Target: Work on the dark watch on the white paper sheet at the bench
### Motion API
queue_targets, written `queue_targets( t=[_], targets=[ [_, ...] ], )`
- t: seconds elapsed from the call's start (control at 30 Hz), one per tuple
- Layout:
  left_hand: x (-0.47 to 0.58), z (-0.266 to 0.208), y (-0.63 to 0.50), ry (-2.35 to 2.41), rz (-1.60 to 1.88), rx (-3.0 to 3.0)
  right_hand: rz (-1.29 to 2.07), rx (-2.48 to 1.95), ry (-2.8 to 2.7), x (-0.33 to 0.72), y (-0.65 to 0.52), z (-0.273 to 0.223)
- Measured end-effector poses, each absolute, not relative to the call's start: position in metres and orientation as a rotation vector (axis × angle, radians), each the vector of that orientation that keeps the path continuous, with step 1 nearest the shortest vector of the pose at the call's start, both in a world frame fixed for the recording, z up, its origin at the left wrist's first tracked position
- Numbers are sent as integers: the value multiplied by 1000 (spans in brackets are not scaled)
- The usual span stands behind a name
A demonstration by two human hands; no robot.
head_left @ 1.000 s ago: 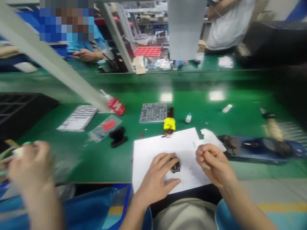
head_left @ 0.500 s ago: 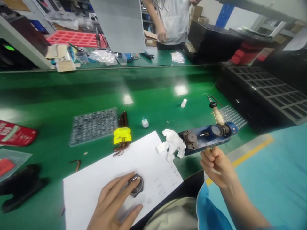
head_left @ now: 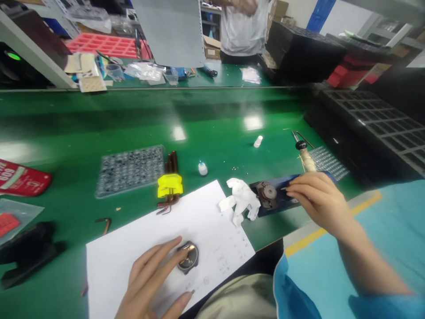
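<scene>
My left hand [head_left: 151,281] rests over a white paper sheet [head_left: 119,266], its fingers stretched apart. One fingertip touches a round dark watch case [head_left: 188,258] with a shiny inside, lying on the sheet. My right hand [head_left: 320,201] reaches over a blue bench tool [head_left: 282,184] with a round brown knob [head_left: 267,191] at its left end. Thumb and fingers are pinched together close above the tool. A small pointed tip shows by the fingertips, but I cannot tell whether it is held or part of the tool. The hand hides the tool's right part.
A crumpled white cloth [head_left: 242,201] lies beside the tool. Around the sheet are a yellow holder with hex keys [head_left: 170,185], a clear parts tray [head_left: 131,170], a small bottle [head_left: 202,168] and a red pouch [head_left: 23,177]. A co-worker [head_left: 244,35] stands across the bench.
My right hand has moved from the tool's near side up and right, over it, with its fingertips low by the tool. My left hand stays at the watch case, its thumb slightly lower.
</scene>
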State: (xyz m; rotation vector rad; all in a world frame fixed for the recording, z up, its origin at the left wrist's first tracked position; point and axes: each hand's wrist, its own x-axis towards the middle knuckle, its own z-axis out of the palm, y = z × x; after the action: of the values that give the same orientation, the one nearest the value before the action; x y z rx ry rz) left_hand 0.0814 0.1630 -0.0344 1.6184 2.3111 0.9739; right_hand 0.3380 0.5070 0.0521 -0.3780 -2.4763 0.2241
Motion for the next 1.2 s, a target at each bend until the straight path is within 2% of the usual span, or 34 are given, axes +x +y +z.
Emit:
queue_targets(
  t=[0.1,0.73,1.2],
  targets=[
    [81,-33,163,2316,991,1602,-18,-248,-2612,330,517,55],
    [89,-23,170,2302,1087,1544,-347,-102,-3003,306,516,82],
    [85,-27,168,2302,1069,1621,-145,-26,-2973,313,533,78]
  ],
)
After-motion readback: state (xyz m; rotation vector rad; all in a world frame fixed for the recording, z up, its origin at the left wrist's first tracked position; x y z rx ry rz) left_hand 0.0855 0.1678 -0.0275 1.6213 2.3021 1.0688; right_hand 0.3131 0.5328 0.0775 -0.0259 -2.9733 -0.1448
